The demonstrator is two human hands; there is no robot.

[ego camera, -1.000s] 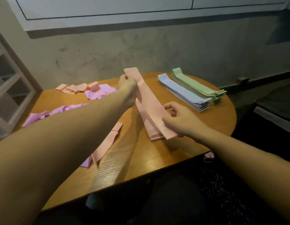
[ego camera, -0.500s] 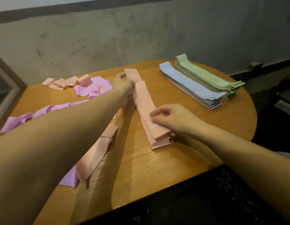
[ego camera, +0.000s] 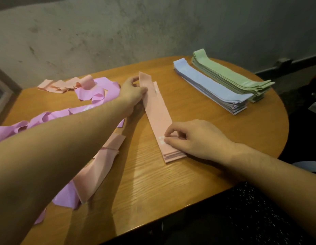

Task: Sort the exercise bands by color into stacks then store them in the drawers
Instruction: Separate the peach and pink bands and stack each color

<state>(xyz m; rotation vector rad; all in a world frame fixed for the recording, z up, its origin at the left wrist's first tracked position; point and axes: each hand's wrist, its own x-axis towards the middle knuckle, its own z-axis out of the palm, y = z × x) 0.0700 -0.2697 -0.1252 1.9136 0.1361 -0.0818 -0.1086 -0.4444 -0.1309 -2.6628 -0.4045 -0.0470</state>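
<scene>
At the far left of the round wooden bench [ego camera: 153, 191], loose purple bands [ego camera: 53, 115] trail in a crumpled line from the bench's left edge toward the middle, ending in a curled heap. Behind that heap lies a short row of loose peach bands [ego camera: 61, 85], twisted and unsorted. Nearer the person, another loose peach band [ego camera: 100, 165] lies diagonally, partly over a purple one, and the left forearm crosses above both, hiding part of them.

The left hand [ego camera: 131, 93] reaches over the purple heap and pinches the far end of the top peach band [ego camera: 157, 110], whose tip stands slightly raised. That band lies along the peach stack [ego camera: 173, 154] in the middle of the bench. The right hand [ego camera: 194, 138] rests at the stack's near end, fingers curled, fingertips pinching the top band's near end down onto the pile.

To the right, well apart from the peach stack, stands a neat blue stack [ego camera: 210, 87], and just beside it, touching or nearly so, a green stack [ego camera: 229, 76]. A grey wall [ego camera: 153, 32] rises behind the bench.
</scene>
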